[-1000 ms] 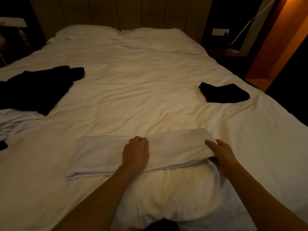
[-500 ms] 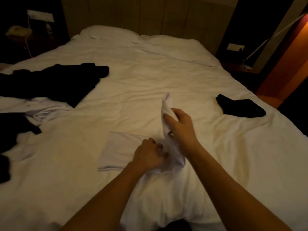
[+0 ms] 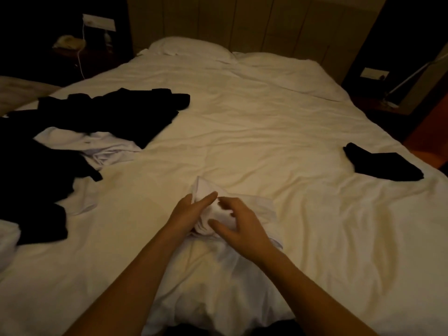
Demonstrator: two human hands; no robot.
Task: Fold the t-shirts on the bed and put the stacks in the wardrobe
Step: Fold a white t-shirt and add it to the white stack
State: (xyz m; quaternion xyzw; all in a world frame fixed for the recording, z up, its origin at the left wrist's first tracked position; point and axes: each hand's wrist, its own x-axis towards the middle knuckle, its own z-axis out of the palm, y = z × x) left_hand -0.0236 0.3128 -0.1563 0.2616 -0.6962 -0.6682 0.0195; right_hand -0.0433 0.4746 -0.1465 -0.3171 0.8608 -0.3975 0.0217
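- Head view shows the bed (image 3: 254, 132) filling nearly everything, its white cover wrinkled; the worry is that the white t-shirt (image 3: 208, 190) being folded, at 6 o'clock near the bed's near edge, blends with that cover, so a loose flap could be missed and the fold come out crooked.
- At 9 o'clock a dark heap of unfolded clothes (image 3: 116, 112) lies sprawled over a crumpled white garment (image 3: 97, 144); I judge much of the task remains, and pulling one piece could drag the others into a tangle.
- At 3 o'clock a folded black t-shirt (image 3: 383, 164) sits near the bed's right edge, well apart from the hands; a tug on the cover might slide it off.
- Left hand (image 3: 189, 214) lies on the bundle with fingers stretched forward, touching the cloth; whether it pinches anything I cannot tell.
- Right hand (image 3: 242, 226) is spread, fingers loosely curved over the same bundle, blurred; if the fold is let go unsmoothed, the soft cloth may spring open.
- Nothing stands between hands and shirt; no wardrobe is in view.
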